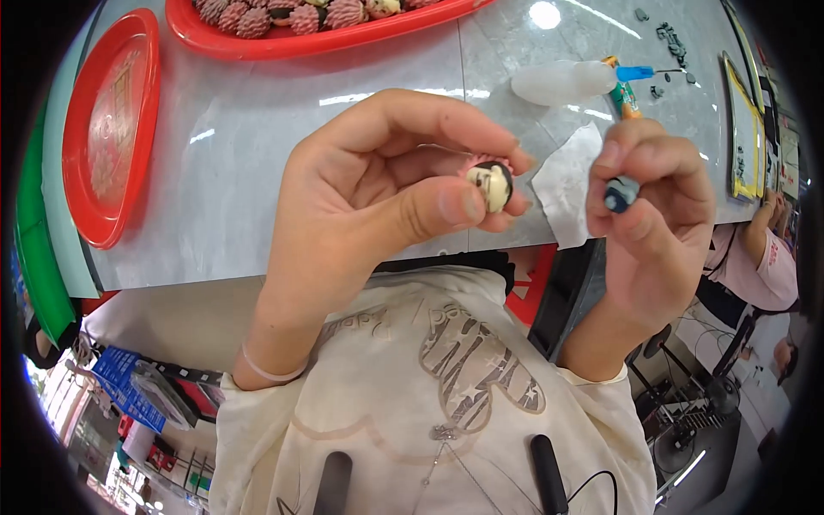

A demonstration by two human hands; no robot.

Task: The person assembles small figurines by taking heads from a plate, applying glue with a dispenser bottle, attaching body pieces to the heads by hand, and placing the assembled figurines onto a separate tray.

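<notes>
Between the thumb and fingers of my left hand [352,193] is a small doll head [495,188] with a cream face, dark hair and a pink textured back. My right hand [668,184] pinches a small dark grey-blue piece [620,195], its exact kind too small to make out. The two hands are apart, both raised over the table's near edge. Beside my right hand lies a crumpled white paper [566,184]. Beyond it rests a translucent squeeze bottle [562,83] with a blue needle tip.
A red tray [283,50] at the far side holds several similar pink heads. Another red tray [142,163] stands at the left. Small dark pieces [674,43] lie scattered at the far right, near a yellow-edged frame [745,129]. Another person's arm [760,232] shows at the right.
</notes>
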